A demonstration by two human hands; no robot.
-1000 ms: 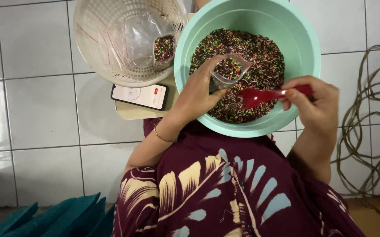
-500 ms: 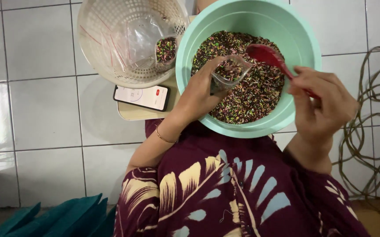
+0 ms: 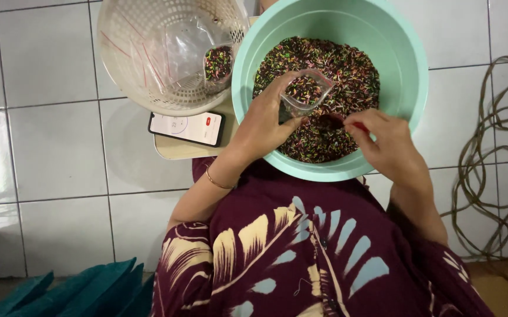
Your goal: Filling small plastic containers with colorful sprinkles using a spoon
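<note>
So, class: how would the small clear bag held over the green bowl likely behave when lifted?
The small clear bag looks like thin film, so probably floppy. The left hand pinches it open; released, it would likely sag. It holds few sprinkles, so probably light, and apt to spill if tipped.

Single head-worn view, looking steeply down over the wearer's patterned maroon lap (image 3: 318, 258) onto the white tiled floor (image 3: 48, 152). Close range: a mint basin (image 3: 409, 76) fills the upper centre, within arm's reach. No second view, so no overlap.
</note>
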